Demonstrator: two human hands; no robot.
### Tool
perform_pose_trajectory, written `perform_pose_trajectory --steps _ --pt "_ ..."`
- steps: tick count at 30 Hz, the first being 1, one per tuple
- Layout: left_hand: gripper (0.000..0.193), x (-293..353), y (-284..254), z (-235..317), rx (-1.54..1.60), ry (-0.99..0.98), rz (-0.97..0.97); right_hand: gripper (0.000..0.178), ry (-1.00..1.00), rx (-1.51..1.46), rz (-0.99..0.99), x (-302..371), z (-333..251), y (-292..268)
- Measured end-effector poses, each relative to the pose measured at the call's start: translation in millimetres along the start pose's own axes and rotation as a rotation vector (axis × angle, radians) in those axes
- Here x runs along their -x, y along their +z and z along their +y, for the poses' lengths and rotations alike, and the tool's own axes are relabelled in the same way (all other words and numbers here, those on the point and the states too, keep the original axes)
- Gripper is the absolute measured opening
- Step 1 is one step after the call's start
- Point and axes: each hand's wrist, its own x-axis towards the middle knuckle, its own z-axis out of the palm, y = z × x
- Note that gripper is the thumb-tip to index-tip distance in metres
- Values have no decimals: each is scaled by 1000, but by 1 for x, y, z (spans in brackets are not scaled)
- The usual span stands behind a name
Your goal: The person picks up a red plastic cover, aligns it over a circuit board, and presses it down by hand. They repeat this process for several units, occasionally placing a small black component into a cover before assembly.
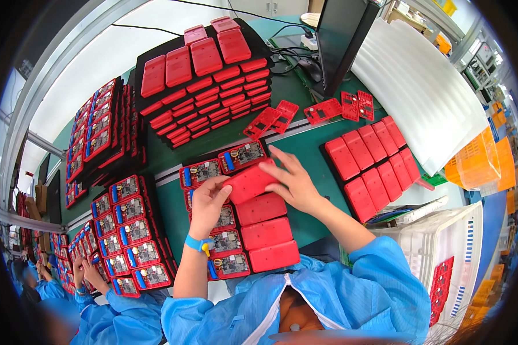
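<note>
Both my hands are on a red plastic cover (249, 183) held above a black foam tray in front of me. My left hand (208, 202) pinches its left end, thumb on top. At the right end, my right hand (296, 183) grips it between thumb and fingers. Below, a red cover (262, 209) and two more lie in a column toward me. Left of them are open red housings (230, 263) with circuit boards and blue cylindrical parts; another open housing (242, 156) lies just beyond the held cover. A blue wrist strap (197, 244) circles my left wrist.
Another foam tray of red covers (374, 155) lies to the right. Stacked trays (204, 86) stand behind, near a monitor (342, 46) and loose red shells (322, 111). Board-filled trays (133, 230) are at left, beside a co-worker's hands (89, 273). A white crate (452, 241) stands at right.
</note>
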Motion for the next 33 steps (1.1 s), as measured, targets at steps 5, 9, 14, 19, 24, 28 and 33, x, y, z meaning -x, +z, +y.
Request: perform_pose_trajectory --steps 5,9,14,19,24,28,33 --pt "30 4 2 23 426 -220 -87 54 -521 389 -45 -7 -8 -9" --pt "32 6 6 25 305 -363 -127 39 -472 231 -43 -8 -1 -3" --pt "34 23 16 30 -537 397 -50 31 -320 135 -40 -5 -2 1" --pt "35 25 22 8 -794 577 76 30 -266 114 -50 -2 -4 8" --pt "32 22 20 -3 -883 798 115 27 -229 35 -40 4 1 14" --pt "31 19 21 2 -798 733 77 30 -174 87 -104 0 0 10" --pt "27 22 26 11 -775 653 75 40 -249 240 -219 -4 -15 12"
